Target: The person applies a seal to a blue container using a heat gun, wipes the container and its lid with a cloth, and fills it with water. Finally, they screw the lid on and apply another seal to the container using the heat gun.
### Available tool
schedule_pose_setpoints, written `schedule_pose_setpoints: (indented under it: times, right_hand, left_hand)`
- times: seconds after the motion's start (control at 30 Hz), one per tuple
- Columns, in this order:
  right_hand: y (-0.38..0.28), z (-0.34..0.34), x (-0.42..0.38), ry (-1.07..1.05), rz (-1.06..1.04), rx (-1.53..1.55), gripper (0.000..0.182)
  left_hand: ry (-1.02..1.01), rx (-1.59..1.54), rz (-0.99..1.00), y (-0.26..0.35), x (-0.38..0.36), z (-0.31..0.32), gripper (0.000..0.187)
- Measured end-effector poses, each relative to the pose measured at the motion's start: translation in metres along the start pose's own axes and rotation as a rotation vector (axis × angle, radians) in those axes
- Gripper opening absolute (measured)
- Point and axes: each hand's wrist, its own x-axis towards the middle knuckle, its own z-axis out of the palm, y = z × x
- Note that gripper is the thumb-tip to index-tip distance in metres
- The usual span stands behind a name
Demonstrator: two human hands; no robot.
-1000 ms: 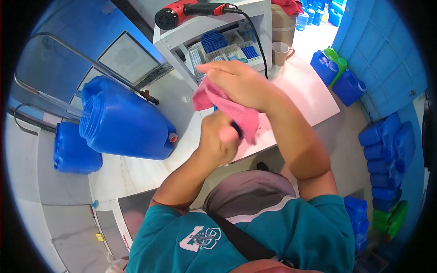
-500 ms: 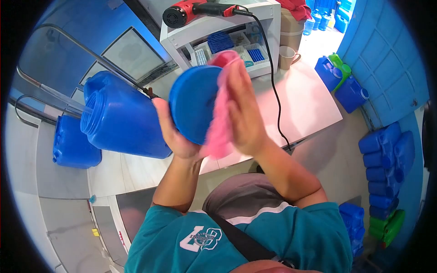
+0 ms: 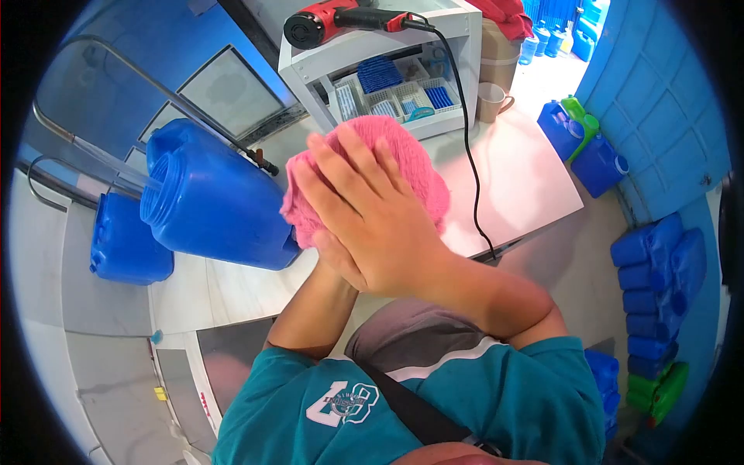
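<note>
My right hand (image 3: pixel 376 225) lies flat with its fingers spread over a pink cloth (image 3: pixel 422 174), pressing it down. Beneath the cloth is the round blue lid, now covered from view. My left hand (image 3: pixel 328 273) is under the lid; only its heel and wrist show, and its fingers are hidden. Just to the left, a large blue jug (image 3: pixel 221 209) lies tilted on the counter, its threaded mouth facing left. A clear hose (image 3: pixel 116 167) from a bent metal pipe runs into that mouth.
A red and black heat gun (image 3: pixel 333 22) rests on a white shelf unit (image 3: pixel 461 70) holding baskets. Its black cord (image 3: pixel 467 147) hangs across the counter (image 3: pixel 527 182). A mug (image 3: pixel 490 102) stands behind. Blue jugs (image 3: pixel 651 287) line the right wall.
My right hand and the pink cloth have swept left across the blue lid, which was visible before and is now covered. My left hand has become mostly hidden.
</note>
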Motion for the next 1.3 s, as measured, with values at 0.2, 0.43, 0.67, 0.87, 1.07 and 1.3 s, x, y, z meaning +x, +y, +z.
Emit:
schedule_pose_setpoints:
  times: [0.2,0.43,0.67,0.87,1.07,1.3]
  right_hand:
    - [0.007,0.013,-0.047,0.073,0.004,0.008,0.062]
    - [0.017,0.004,-0.044,0.443,0.306,0.652,0.059]
    - [0.038,-0.036,-0.015,0.038,0.46,0.818,0.045]
    - [0.026,-0.036,0.011,-0.059,0.023,0.175,0.034]
    - [0.047,-0.017,0.011,0.076,0.24,0.487,0.037]
    - [0.015,0.018,-0.002,0.524,0.406,1.082,0.058]
  left_hand:
    - [-0.007,-0.311,-0.009,0.024,0.012,0.007,0.069]
    - [-0.427,-0.415,-0.164,0.015,0.006,-0.019,0.087]
    - [-0.263,0.28,-0.221,0.036,-0.011,-0.024,0.075]
    - [-0.09,0.744,-0.12,0.008,-0.021,-0.055,0.063]
    - [-0.335,-0.212,0.106,-0.001,0.0,-0.016,0.071]
    - [-0.319,-0.387,0.241,0.011,0.015,-0.001,0.08]
